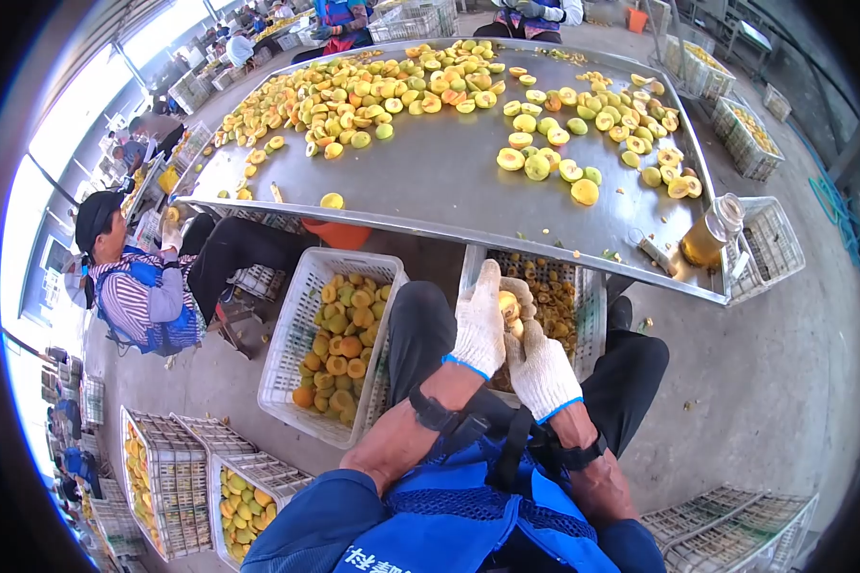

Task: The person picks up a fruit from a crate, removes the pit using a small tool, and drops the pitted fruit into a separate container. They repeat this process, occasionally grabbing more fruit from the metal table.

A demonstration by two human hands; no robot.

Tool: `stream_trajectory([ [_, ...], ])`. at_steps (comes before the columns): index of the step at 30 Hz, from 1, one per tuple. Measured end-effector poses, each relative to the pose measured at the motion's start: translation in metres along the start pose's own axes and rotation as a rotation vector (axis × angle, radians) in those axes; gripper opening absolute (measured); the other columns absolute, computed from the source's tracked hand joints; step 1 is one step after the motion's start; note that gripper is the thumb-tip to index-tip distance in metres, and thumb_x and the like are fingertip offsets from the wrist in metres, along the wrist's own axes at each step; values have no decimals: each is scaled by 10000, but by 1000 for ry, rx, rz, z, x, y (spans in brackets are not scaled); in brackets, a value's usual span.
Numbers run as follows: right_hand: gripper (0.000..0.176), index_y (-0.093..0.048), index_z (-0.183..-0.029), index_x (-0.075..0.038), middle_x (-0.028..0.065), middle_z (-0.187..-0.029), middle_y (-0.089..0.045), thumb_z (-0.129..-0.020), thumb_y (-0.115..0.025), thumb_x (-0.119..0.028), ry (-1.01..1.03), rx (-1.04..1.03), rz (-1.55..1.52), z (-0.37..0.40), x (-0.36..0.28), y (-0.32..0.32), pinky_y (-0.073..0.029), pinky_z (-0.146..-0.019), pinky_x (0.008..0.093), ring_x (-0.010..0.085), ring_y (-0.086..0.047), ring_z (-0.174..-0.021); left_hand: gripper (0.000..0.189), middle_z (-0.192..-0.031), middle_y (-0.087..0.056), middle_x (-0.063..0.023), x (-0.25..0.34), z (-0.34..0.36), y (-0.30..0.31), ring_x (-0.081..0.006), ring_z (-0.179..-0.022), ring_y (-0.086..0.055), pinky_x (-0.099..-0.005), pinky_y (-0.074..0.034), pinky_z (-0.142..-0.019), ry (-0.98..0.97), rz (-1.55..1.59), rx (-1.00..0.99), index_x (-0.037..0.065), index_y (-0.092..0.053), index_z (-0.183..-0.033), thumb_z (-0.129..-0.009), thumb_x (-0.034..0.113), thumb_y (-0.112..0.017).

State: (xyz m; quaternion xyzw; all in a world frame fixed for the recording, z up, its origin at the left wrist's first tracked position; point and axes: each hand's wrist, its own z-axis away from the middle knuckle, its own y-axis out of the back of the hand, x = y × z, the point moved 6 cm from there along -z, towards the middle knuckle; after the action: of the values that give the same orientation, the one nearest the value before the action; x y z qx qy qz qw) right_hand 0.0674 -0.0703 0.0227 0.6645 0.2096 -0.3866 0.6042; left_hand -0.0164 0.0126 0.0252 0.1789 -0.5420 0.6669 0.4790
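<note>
Both hands wear whitish knitted gloves with blue cuffs, and they meet over my lap below the table's front edge. Between them is a yellow-orange peach (pixel 509 307), partly hidden by the glove fingers. My left hand (pixel 478 323) closes on it from the left, fingers pointing up. From below and the right, my right hand (pixel 542 371) is closed around the same fruit, its fingers partly behind it. I cannot make out whether a tool is in either hand. Under the hands stands a white crate (pixel 591 320) with brownish pits and scraps.
A metal table (pixel 420 186) in front bears piles of halved peaches (pixel 392 91). A jar of amber liquid (pixel 705 239) stands at its right corner. Left of my knee is a white crate (pixel 287 353) of peach halves. A co-worker (pixel 153 286) sits at the left; more crates (pixel 736 525) stand around.
</note>
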Motion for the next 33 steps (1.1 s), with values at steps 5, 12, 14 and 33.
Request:
stream_trajectory([
  [5, 272, -594, -1117, 52, 308, -823, -663, -987, -584, -187, -19, 48, -235, 9, -11, 11, -522, -672, 474, 492, -664, -850, 597, -680, -651, -83, 10, 4, -11, -166, -543, -616, -283, -502, -498, -119, -110, -60, 14, -690, -777, -1035, 517, -497],
  [12, 309, -612, -1168, 47, 208, -830, -688, -1028, -553, -222, -1, -1, -330, 6, -2, 6, -514, -682, 378, 291, -687, -770, 710, -650, -635, -68, 1, -9, -1, -150, -494, -610, -262, -474, -442, -295, -172, -126, 15, -672, -769, -1054, 587, -362],
  [14, 236, -610, -1156, -43, 41, -661, -590, -1037, -561, -242, -118, -144, -687, 4, 32, -27, -414, -475, 288, 149, -570, -540, 746, -631, -644, -80, 0, -9, 1, -167, -455, -602, -273, -478, -430, -200, -155, -99, 11, -674, -726, -1044, 609, -362],
  [33, 303, -512, -845, -154, -86, -583, -370, -1034, -570, -384, -437, -595, -1218, 24, 14, -12, -229, -367, 223, 41, -310, -408, 766, -589, -641, -89, -9, -16, -9, -170, -502, -592, -279, -476, -473, -162, -244, -315, 22, -679, -650, -1049, 590, -354],
])
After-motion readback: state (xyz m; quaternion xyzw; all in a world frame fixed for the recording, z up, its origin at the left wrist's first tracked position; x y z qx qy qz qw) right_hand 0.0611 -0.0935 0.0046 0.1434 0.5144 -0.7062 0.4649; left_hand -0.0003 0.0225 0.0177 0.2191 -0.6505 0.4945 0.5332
